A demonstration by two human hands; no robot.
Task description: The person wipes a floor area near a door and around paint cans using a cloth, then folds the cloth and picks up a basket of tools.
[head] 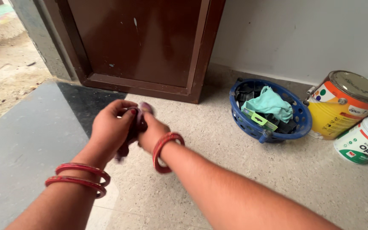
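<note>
I am holding a small dark purple thing (133, 127) between both hands, up over the speckled floor (243, 170) near the brown door (150, 42). My left hand (109, 130) is wrapping around it and my right hand (152, 133) is pinching its other side. It is blurry, so I cannot tell what it is. I think I am working it with my fingers, and next I need a firm, careful hold. I am counting two red bangles (78, 179) on my left wrist, one bangle (163, 149) on my right, one blue basket (297, 130), and two paint cans (341, 106).

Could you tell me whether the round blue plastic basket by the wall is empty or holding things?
Holding things: the round blue plastic basket contains a crumpled mint-green cloth and dark items.
</note>
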